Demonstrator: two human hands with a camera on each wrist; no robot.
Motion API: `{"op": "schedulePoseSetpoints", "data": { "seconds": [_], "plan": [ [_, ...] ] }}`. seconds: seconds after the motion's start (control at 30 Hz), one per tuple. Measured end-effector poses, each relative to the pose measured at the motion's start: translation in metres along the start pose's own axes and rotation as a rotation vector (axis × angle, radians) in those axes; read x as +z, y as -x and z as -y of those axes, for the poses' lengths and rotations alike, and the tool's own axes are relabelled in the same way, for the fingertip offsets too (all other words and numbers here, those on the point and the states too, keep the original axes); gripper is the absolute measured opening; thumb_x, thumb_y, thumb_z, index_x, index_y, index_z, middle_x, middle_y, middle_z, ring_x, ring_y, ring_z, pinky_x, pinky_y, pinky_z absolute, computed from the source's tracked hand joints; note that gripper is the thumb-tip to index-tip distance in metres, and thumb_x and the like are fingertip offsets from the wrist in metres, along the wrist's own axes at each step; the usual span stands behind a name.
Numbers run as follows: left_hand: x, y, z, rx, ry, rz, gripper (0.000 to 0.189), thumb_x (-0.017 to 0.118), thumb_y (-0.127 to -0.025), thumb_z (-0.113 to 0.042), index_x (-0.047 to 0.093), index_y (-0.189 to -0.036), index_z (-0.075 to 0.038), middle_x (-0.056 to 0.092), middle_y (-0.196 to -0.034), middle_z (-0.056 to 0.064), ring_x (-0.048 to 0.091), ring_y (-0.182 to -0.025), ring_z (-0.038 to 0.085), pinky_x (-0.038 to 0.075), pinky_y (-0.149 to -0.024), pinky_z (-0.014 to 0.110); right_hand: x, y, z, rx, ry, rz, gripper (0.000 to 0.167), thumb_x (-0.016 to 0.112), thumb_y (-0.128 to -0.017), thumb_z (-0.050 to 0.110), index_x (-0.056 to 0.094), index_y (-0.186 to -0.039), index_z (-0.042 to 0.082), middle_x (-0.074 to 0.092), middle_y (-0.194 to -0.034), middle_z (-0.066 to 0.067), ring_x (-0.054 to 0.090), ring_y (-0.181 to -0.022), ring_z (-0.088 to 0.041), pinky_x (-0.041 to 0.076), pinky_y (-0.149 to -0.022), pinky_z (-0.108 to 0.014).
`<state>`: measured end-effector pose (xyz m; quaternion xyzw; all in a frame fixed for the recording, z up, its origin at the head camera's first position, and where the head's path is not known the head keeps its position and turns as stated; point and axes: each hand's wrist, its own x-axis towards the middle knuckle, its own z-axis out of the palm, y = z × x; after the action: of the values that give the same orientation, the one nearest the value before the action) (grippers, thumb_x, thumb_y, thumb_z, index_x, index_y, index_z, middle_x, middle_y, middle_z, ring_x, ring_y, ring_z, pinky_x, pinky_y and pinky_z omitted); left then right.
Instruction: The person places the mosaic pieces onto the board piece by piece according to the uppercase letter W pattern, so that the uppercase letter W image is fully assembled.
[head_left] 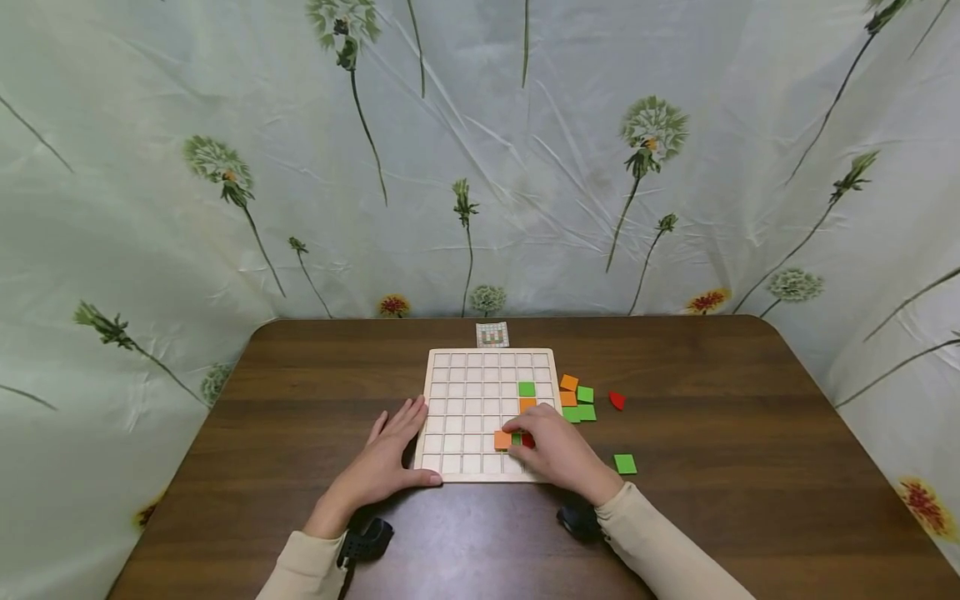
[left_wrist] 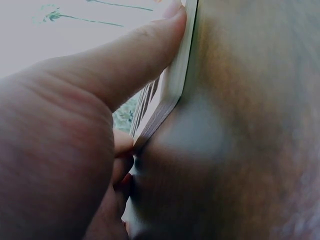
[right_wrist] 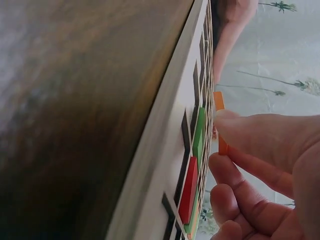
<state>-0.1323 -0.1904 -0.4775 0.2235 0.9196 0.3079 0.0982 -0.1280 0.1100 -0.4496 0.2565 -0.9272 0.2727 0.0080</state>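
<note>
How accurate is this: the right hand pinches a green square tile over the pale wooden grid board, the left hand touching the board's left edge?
Not green: in the head view, the right hand pinches an orange square tile over the wooden board, the left hand touching the board's left edge.

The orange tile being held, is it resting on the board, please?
No, the right hand pinches the orange tile above the board.

Card too small to read.
</note>
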Motion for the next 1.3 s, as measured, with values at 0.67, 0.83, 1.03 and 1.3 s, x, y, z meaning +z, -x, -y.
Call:
{"op": "schedulePoseSetpoints", "data": {
  "seconds": [0.67, 0.83, 1.03, 1.3],
  "plan": [
    [0.002, -0.002, 0.001, -0.015, -0.013, 0.005, 0.116, 0.079, -0.077, -0.059, 0.020, -0.159, -0.002, 0.011, -0.168, 0.008, 0.007, -0.154, 0.029, -0.003, -0.119, 0.057, 0.010, -0.010, 0.004, -0.057, 0.010, 0.000, 0.019, 0.077, -0.086, 0.011, 0.077, -0.105, 0.009, 0.070, -0.103, -0.001, 0.060, -0.103, -0.022, 0.051, -0.090, -0.038],
    [0.002, -0.002, 0.001, -0.013, -0.010, 0.000, 0.115, 0.079, -0.078, -0.060, 0.020, -0.159, -0.003, 0.011, -0.168, 0.008, 0.007, -0.154, 0.029, -0.003, -0.119, 0.057, 0.011, -0.011, 0.005, -0.034, 0.001, 0.012, 0.018, 0.077, -0.087, 0.014, 0.078, -0.105, 0.010, 0.069, -0.105, -0.001, 0.058, -0.105, -0.022, 0.050, -0.091, -0.038],
    [0.001, -0.002, 0.000, 0.019, 0.006, -0.018, 0.113, 0.081, -0.078, -0.055, 0.023, -0.158, 0.001, 0.014, -0.167, 0.012, 0.011, -0.154, 0.033, -0.001, -0.118, 0.060, 0.009, -0.012, 0.006, -0.038, -0.008, 0.010, 0.019, 0.076, -0.085, 0.010, 0.077, -0.104, 0.008, 0.069, -0.105, -0.003, 0.058, -0.104, -0.024, 0.049, -0.093, -0.040],
    [0.000, 0.000, 0.000, 0.007, 0.011, -0.003, 0.114, 0.080, -0.078, -0.055, 0.021, -0.159, -0.001, 0.012, -0.167, 0.010, 0.008, -0.154, 0.030, -0.003, -0.119, 0.059, 0.011, -0.011, 0.008, -0.011, -0.034, 0.030, 0.022, 0.077, -0.086, 0.009, 0.076, -0.108, 0.006, 0.067, -0.109, -0.006, 0.057, -0.109, -0.026, 0.049, -0.095, -0.043]
  ]
}}
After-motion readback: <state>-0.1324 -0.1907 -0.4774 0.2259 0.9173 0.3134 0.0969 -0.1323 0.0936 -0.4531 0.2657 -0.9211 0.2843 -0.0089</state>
